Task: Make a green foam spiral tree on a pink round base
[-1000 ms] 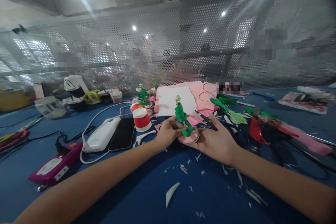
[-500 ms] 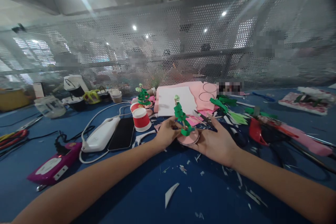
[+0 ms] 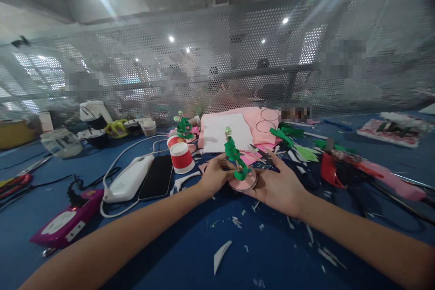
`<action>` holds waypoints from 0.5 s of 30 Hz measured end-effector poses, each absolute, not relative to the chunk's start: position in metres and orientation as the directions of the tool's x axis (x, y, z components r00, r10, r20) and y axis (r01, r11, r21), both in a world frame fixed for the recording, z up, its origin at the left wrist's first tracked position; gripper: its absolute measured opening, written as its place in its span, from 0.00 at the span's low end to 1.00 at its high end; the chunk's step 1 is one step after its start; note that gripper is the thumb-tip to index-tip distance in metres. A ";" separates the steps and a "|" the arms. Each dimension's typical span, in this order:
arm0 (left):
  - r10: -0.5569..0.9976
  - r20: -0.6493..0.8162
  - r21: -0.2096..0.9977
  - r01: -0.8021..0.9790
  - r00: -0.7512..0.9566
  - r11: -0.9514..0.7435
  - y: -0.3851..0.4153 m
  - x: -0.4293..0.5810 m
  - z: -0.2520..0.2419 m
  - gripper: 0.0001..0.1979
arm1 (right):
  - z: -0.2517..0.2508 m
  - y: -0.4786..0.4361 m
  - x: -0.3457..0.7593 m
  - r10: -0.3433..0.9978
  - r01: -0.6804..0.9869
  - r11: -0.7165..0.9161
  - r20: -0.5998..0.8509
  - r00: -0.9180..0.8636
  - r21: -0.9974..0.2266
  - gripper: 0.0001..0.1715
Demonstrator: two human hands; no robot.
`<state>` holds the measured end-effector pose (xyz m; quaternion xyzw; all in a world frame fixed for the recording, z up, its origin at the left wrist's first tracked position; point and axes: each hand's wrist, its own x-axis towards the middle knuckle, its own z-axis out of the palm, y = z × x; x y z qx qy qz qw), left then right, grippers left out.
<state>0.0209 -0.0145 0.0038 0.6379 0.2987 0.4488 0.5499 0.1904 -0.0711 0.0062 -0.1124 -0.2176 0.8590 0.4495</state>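
Green paper tree [image 3: 232, 151] at 12 o'clock, tipped towards 11, on pink round base [image 3: 249, 181]. Left hand [image 3: 216, 176] curled nearly closed at its 8, exact grip hidden; right hand [image 3: 277, 188] spread wide, supporting base from 4. Looks like steadying/adjusting; next move calls for light fingers, level base.

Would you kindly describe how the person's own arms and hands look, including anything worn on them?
The left hand and right hand are bare, without gloves. The left forearm and right forearm are uncovered too: no sleeve, watch or bracelet shows. I see no rings, though some fingers are partly hidden.
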 end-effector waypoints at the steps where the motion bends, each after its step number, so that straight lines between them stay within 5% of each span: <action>1: 0.876 0.244 0.970 -0.120 0.417 -0.213 -0.015 0.021 0.004 0.16 | 0.006 -0.070 0.191 0.820 -0.724 -0.505 0.000 -0.572 -0.469 0.32; 15: 0.872 0.231 0.971 -0.158 0.433 -0.179 -0.014 0.021 0.002 0.15 | 0.009 -0.072 0.189 0.828 -0.748 -0.525 -0.042 -0.559 -0.406 0.30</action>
